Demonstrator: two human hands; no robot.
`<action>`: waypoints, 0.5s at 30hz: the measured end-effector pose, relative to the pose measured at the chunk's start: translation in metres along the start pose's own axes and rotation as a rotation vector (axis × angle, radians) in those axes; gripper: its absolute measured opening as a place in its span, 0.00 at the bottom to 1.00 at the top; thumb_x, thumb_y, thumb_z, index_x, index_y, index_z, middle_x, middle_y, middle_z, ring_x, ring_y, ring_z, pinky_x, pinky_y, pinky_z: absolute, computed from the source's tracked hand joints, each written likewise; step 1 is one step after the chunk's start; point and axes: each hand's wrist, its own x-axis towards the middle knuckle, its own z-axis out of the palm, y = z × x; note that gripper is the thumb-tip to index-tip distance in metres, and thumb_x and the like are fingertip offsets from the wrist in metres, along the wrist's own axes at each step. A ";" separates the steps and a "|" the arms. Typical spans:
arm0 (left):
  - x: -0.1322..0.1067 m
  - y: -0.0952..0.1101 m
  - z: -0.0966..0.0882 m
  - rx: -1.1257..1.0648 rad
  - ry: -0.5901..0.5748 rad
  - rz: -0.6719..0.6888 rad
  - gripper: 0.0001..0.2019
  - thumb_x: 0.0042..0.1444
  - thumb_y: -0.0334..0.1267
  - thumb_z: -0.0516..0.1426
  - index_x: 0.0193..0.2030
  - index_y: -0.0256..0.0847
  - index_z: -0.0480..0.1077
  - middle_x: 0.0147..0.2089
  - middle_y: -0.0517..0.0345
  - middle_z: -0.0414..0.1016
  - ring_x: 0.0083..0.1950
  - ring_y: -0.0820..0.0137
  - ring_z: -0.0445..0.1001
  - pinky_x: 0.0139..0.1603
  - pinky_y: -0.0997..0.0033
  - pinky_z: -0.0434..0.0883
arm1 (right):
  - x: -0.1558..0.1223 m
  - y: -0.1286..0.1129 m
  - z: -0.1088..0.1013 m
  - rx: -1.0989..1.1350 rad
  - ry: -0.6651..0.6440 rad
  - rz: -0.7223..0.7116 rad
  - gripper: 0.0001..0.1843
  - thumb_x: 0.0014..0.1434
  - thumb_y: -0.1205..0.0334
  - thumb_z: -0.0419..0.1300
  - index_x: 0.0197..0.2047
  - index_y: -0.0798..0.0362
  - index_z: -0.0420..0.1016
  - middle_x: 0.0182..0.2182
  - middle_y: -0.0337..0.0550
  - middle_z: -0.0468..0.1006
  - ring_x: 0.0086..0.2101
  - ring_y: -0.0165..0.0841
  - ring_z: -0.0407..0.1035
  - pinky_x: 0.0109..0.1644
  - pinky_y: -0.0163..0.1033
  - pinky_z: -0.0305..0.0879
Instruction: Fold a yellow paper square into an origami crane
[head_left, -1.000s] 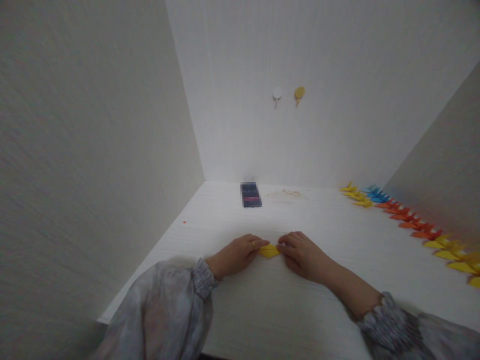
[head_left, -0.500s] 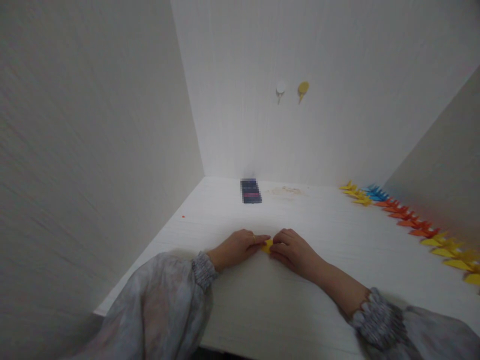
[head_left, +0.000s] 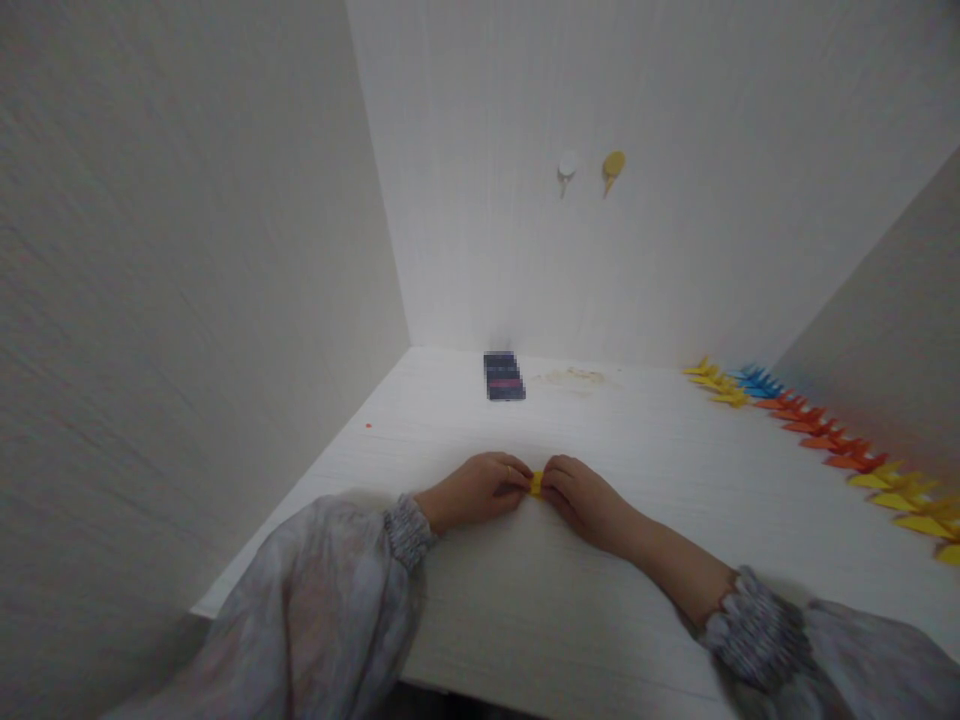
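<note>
A small piece of yellow paper (head_left: 536,484) shows between my two hands, low over the white table; the fingers cover most of it. From the left, my left hand (head_left: 484,488) pinches its edge with bent fingers, a ring on one of them. My right hand (head_left: 581,497) grips the opposite edge, its fingers curled and pressed together. How the paper is folded is hidden.
Folded paper cranes (head_left: 855,455) in yellow, blue and orange stand in a line along the right wall. A pixelated dark phone-like object (head_left: 504,377) lies by the back wall, where two hooks (head_left: 613,167) hang. One orange scrap (head_left: 368,426) lies left.
My left index finger, stretched out over the paper before, is now bent in to the paper's edge. Less of the yellow paper shows. The right hand has barely moved.
</note>
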 end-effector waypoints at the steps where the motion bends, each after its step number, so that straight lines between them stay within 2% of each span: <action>1: 0.001 0.000 0.000 -0.015 0.003 -0.010 0.12 0.49 0.32 0.52 0.39 0.39 0.72 0.43 0.54 0.72 0.43 0.71 0.70 0.48 0.72 0.65 | 0.000 0.000 0.002 0.009 -0.001 0.017 0.10 0.58 0.68 0.46 0.33 0.57 0.68 0.31 0.46 0.68 0.34 0.33 0.62 0.40 0.39 0.61; 9: 0.005 -0.003 0.012 -0.143 0.117 -0.220 0.07 0.47 0.35 0.55 0.29 0.37 0.73 0.37 0.56 0.72 0.36 0.74 0.70 0.40 0.75 0.66 | 0.005 -0.004 0.003 0.164 -0.004 0.121 0.08 0.57 0.69 0.46 0.30 0.57 0.64 0.35 0.48 0.63 0.35 0.33 0.61 0.39 0.41 0.62; 15: 0.006 -0.003 0.014 -0.147 0.112 -0.245 0.06 0.47 0.33 0.54 0.26 0.36 0.72 0.37 0.55 0.71 0.35 0.74 0.69 0.38 0.75 0.66 | 0.006 -0.003 0.003 0.293 0.016 0.134 0.06 0.55 0.69 0.46 0.29 0.56 0.62 0.35 0.47 0.63 0.35 0.32 0.61 0.41 0.41 0.62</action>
